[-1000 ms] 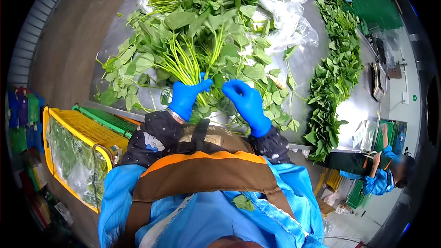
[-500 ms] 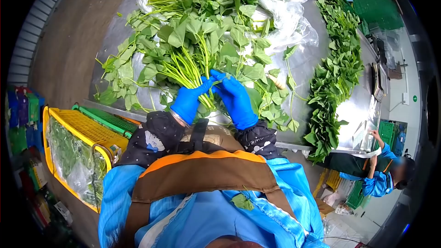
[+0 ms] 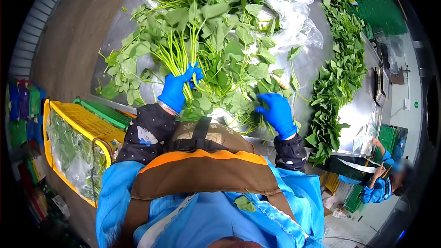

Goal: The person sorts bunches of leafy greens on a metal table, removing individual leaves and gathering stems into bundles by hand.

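Observation:
My left hand (image 3: 177, 89), in a blue glove, is closed round the lower stems of a bunch of leafy green stems (image 3: 177, 53), its leaves pointing away from me. My right hand (image 3: 275, 112), also gloved in blue, is to the right at the near edge of the loose greens (image 3: 229, 78). Its fingers are bent and a little apart, and nothing shows between them. The loose greens lie spread on the metal table (image 3: 305, 80).
Bagged greens in clear plastic (image 3: 294, 23) lie at the far side. A long row of leafy greens (image 3: 337, 73) runs along the right. A yellow crate (image 3: 87, 121) stands at the lower left. A co-worker (image 3: 383, 179) is at the far right.
My right hand has left the bunch and moved right to the loose greens, its fingers opening. My left hand has shifted slightly left with the stems. The co-worker's arms have moved.

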Demonstrator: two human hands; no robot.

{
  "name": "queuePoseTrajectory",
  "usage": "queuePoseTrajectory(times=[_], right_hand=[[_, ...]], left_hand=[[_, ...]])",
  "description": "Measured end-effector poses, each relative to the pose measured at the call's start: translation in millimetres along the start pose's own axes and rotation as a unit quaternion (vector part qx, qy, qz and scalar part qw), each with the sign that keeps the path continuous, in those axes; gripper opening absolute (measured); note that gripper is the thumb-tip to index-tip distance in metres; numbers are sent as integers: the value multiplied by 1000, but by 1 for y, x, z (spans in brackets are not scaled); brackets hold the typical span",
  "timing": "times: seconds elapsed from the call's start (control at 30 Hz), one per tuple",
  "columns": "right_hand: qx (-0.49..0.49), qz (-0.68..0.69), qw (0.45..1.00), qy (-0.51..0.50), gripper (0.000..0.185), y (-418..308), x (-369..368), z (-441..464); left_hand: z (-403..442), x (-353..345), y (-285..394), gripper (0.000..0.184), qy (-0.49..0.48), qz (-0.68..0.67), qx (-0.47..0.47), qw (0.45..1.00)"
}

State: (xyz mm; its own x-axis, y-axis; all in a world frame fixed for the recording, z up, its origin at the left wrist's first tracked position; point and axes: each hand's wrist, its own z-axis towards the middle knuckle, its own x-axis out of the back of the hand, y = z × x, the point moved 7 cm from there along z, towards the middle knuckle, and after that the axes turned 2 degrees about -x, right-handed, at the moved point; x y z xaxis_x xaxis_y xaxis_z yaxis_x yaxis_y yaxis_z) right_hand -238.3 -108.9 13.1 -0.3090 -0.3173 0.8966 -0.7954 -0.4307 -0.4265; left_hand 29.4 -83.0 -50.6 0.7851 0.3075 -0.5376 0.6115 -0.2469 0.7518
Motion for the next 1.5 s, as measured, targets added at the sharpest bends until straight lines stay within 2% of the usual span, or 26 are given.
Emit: queuePoseTrajectory(times=[0.03,0.13,0.2,0.3,0.37,0.4,0.5,0.63,0.77,0.8,0.83,0.9,0.93,0.97,1.0,1.03,1.07,1.17,1.2,1.23,1.27,1.3,1.33,1.37,1.4,1.5], right_hand=[[1,58,993,102,25,-5,19,2],[-13,332,942,51,23,-35,6,22],[-73,424,903,11,23,-50,-24,37],[-95,606,788,-51,21,-76,-62,55],[-106,578,809,-23,18,-78,-76,57],[-111,563,819,-8,16,-77,-79,56],[-115,446,884,73,13,-70,-67,47],[69,300,945,115,9,-88,-29,35],[137,284,947,-55,7,-71,-28,15],[151,287,943,-79,7,-71,-36,4],[126,247,959,-52,8,-58,-40,6],[69,173,983,6,10,-34,-44,7],[-29,232,972,-25,14,-17,-33,20],[-81,244,966,24,17,3,-24,35],[-119,321,934,101,21,30,-28,52],[-202,335,916,93,31,35,-21,64],[-210,242,936,143,41,39,-13,77],[-235,-76,968,47,48,41,-32,114],[-188,-96,975,64,42,31,-31,120],[-194,86,975,69,39,35,-30,119],[-189,264,943,66,35,38,-26,116],[-180,434,881,56,32,28,-13,112],[-150,514,843,45,24,24,1,110],[-195,404,891,72,25,39,-7,115],[-188,425,883,68,25,36,-7,110],[-158,472,863,80,23,6,22,105]], left_hand=[[-3,-5,-4,39,0,-7,14,1000],[-9,-20,-14,37,-9,16,36,999],[-11,-23,-13,37,-12,44,24,999],[-11,-16,-22,36,-31,88,24,995],[-9,-11,-33,36,-57,73,16,996],[-14,-15,-30,34,-44,41,64,996],[-19,-28,-12,32,-18,-67,34,997],[-22,-36,-21,31,-10,-45,72,996],[-9,-15,-15,25,0,-20,-16,1000],[-6,-2,-4,22,43,-21,-45,998],[-3,14,-2,22,79,-34,-30,996],[-8,19,7,25,80,-49,-52,994],[-20,13,10,28,111,13,-33,993],[-26,9,5,29,106,67,-6,992],[-31,6,-4,29,75,78,5,994],[-36,4,-17,28,44,88,14,995],[-43,3,-31,26,18,97,44,994],[-54,-6,-44,24,-44,81,135,986],[-54,-7,-41,25,-76,46,144,986],[-54,-7,-36,26,-107,11,152,983],[-55,-8,-32,27,-134,-42,179,974],[-51,-4,-25,27,-110,-25,149,982],[-49,0,-20,27,-84,-8,124,989],[-48,2,-15,27,-61,13,104,993],[-46,-9,2,27,-26,33,61,997],[-31,-33,32,26,-26,50,-51,997]])
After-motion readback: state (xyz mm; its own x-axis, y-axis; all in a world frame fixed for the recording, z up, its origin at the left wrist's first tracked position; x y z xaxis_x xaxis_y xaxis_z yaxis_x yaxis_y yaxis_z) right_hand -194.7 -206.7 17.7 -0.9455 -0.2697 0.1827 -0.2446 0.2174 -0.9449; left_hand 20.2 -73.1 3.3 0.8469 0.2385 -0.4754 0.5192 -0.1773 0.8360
